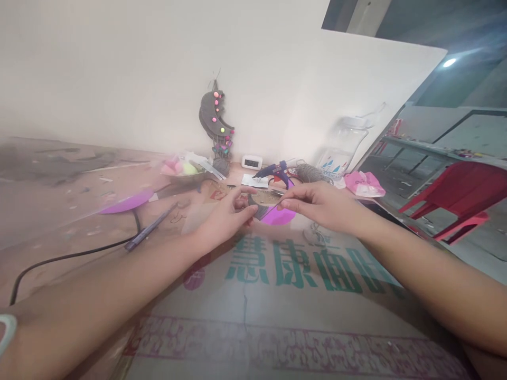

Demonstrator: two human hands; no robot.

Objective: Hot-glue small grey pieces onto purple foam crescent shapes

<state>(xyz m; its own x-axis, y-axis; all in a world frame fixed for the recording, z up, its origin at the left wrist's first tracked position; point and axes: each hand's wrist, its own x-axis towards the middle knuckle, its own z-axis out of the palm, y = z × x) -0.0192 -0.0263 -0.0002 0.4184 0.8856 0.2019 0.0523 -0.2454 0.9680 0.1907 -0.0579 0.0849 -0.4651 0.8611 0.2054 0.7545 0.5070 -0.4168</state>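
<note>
Between the thumb and fingers of my left hand (227, 214) is a small dark grey curved piece (260, 209), partly wrapped in grey yarn. My right hand (319, 205) pinches a thin strand of yarn (274, 209) that runs to this piece. Behind and below it shows a bright purple sheet or plate (282, 216). A blue glue gun (277, 170) lies just beyond my hands, next to a white paper (254, 180). Right of it sits a bundle of grey yarn (312, 173). Another loose clump of yarn (315, 235) is under my right wrist.
A grey crescent ornament with colored pompoms (214, 116) hangs on the wall. Near it are a bowl of pompoms (182, 170), a small white clock (252, 161), a clear jar (343, 145) and a pink bag (364, 184). A pen (148, 230) and black cable (75, 257) lie left.
</note>
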